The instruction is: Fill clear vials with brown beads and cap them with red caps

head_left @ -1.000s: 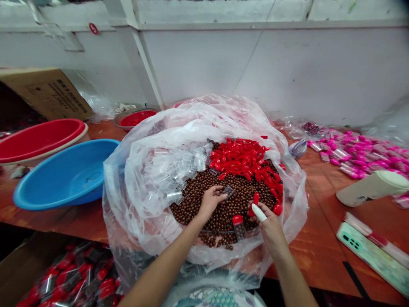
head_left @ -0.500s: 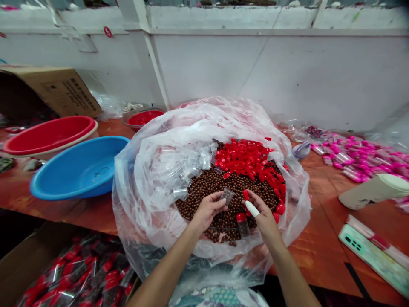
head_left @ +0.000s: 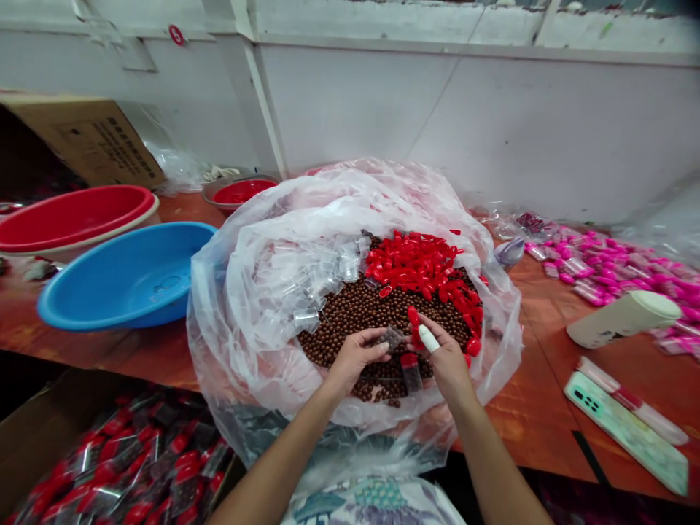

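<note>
both hands (head_left: 402, 350) have closed together around the clear vial (head_left: 391, 337).

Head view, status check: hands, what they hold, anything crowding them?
Left hand pinching small clear tube. Right hand holding red cap beside it. Capped tube lying on brown balls just below. Nothing blocking.

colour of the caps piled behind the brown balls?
Red caps, clearest in the head view, heaped on the brown balls.
</note>
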A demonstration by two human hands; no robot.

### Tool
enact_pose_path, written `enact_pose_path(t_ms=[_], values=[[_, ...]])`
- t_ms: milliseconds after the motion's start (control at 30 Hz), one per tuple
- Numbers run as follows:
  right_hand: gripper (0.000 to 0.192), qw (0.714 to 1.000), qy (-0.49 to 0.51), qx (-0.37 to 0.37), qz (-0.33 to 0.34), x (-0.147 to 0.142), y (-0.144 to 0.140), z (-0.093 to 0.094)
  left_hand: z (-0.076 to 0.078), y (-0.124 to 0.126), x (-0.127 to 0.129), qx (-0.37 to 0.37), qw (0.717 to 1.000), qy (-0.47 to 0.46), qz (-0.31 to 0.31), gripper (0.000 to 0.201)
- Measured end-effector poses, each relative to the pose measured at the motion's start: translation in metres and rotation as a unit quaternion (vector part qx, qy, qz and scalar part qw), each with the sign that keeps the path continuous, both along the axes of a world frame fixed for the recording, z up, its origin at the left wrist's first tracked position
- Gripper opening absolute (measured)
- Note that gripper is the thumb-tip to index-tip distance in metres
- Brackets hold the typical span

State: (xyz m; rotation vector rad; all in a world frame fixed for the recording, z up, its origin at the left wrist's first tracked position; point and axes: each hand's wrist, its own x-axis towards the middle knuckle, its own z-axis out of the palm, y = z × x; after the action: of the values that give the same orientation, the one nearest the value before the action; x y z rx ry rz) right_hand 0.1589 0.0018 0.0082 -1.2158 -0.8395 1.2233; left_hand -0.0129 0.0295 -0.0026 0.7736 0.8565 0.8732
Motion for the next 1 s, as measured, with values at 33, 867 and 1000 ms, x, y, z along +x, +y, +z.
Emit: enact_pose_path(t_ms=[33,867,1000], values=[[0.044,0.999,0.040,-0.013,-0.003,0.002,0.000,-0.001,-0.001,-0.001,0.000,-0.001,1.000,0.001,-0.002,0.042],[0.036,0.952,-0.272,0.133,0.035,-0.020,-0.015,-0.009,-0.006,-0.016,0.011,-0.018,1.000,-0.025,0.009,0.039],[0.029,0.982,-0.170,0.071,-0.043,-0.026,-0.017,-0.011,-0.002,-0.019,0.013,0.006,1.000,0.008,0.007,0.041]])
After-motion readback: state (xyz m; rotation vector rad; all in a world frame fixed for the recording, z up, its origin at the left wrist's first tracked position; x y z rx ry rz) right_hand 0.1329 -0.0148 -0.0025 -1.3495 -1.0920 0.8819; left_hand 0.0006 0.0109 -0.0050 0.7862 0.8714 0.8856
